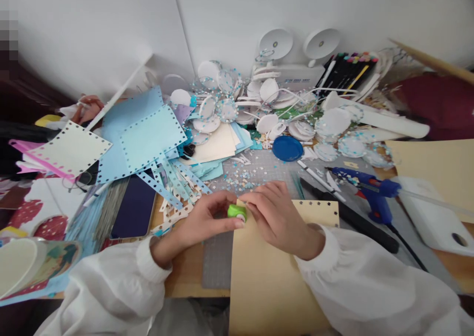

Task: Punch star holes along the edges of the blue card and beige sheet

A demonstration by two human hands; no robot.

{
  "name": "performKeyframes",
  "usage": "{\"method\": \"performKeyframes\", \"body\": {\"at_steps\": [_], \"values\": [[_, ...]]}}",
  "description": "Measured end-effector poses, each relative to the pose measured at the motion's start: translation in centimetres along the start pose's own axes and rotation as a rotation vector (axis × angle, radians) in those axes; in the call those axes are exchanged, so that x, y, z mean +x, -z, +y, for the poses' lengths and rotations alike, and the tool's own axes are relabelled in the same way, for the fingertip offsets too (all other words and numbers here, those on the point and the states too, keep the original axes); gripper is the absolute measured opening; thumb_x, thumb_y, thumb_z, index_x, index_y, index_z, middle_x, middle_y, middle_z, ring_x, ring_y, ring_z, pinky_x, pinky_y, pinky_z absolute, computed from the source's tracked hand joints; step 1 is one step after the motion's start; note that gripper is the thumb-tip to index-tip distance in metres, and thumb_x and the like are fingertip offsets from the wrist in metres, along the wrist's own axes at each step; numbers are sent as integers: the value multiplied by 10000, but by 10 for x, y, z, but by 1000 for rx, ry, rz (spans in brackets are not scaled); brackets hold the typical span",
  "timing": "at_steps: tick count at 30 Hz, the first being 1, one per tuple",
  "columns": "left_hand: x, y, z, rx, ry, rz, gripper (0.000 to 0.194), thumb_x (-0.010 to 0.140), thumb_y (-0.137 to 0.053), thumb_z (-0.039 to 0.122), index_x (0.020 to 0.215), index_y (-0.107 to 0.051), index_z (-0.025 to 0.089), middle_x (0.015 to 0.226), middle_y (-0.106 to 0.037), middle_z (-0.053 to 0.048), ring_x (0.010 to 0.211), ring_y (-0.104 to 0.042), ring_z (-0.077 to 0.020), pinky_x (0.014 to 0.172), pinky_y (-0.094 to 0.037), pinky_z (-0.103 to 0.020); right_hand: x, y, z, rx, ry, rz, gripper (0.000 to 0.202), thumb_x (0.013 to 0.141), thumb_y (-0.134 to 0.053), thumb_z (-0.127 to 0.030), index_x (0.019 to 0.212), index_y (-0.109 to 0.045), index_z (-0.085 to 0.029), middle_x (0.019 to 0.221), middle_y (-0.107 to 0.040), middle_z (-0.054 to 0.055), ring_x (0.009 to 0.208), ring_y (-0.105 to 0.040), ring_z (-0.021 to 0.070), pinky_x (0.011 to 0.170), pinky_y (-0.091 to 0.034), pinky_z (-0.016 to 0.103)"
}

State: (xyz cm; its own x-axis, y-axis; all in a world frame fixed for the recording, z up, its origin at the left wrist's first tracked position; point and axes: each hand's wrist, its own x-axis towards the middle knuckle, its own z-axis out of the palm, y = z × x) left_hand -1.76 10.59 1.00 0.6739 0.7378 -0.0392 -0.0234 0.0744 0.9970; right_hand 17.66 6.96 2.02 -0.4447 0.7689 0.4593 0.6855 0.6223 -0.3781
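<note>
A small green paper punch (234, 211) is gripped by my left hand (209, 215), with the thumb along its near side. It sits at the top left corner of a cream paper sheet (272, 276). My right hand (272, 215) pinches that sheet near the same corner, its fingertips close to the punch. A row of dark star-shaped holes runs along the sheet's upper edge, right of my right hand. The lower part of the sheet hangs over the table's front edge. My right hand hides some of the upper edge.
Paper bits lie on the grey cutting mat (218, 264). Left are punched blue sheets (153, 136), paper strips and a phone (134, 206). Behind stand white discs with confetti, a blue lid (288, 148) and markers (346, 71). A blue glue gun (374, 188) lies right, a cup (22, 267) left.
</note>
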Motion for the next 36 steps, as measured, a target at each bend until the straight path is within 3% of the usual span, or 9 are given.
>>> {"method": "performKeyframes", "body": {"at_steps": [3,8,14,21,31,36], "values": [[-4,3,2,138,-34,-13,258,782,-688,375,780,-596,134,682,-508,7,639,-453,-106,579,-361,-212,4,2,-2,11,34,-29,191,949,-368,-125,1040,-530,-167,872,-609,59,825,-497,204,772,-307,347],[-10,4,-2,401,-226,110,196,767,-685,324,788,-594,151,644,-507,7,602,-441,-109,560,-354,-223,7,3,-1,-11,52,-8,168,945,-421,-192,1087,-504,-155,950,-614,90,888,-517,223,792,-330,362],[-8,3,-2,680,-348,126,216,753,-690,325,852,-583,165,682,-550,-5,621,-478,-128,574,-370,-232,-2,-3,9,10,56,11,173,933,-391,-140,833,-529,-170,754,-574,44,724,-495,183,718,-310,345],[-6,8,-2,780,-343,-6,244,809,-653,378,793,-530,169,696,-504,-4,644,-467,-135,585,-325,-244,-6,-4,10,27,86,54,178,897,-392,-92,841,-540,-172,729,-580,36,699,-478,171,711,-306,348],[-7,5,-7,756,-303,-73,316,776,-617,406,670,-416,186,581,-346,58,524,-349,-82,513,-221,-240,-6,-4,5,92,72,21,181,890,-382,-108,830,-538,-179,722,-567,29,703,-473,171,710,-303,350],[-7,3,-2,760,-259,-102,359,803,-573,438,640,-377,186,561,-333,64,510,-333,-77,510,-212,-239,-5,-3,3,130,33,22,212,920,-366,-148,806,-543,-176,719,-562,29,706,-476,168,714,-302,350]]}}
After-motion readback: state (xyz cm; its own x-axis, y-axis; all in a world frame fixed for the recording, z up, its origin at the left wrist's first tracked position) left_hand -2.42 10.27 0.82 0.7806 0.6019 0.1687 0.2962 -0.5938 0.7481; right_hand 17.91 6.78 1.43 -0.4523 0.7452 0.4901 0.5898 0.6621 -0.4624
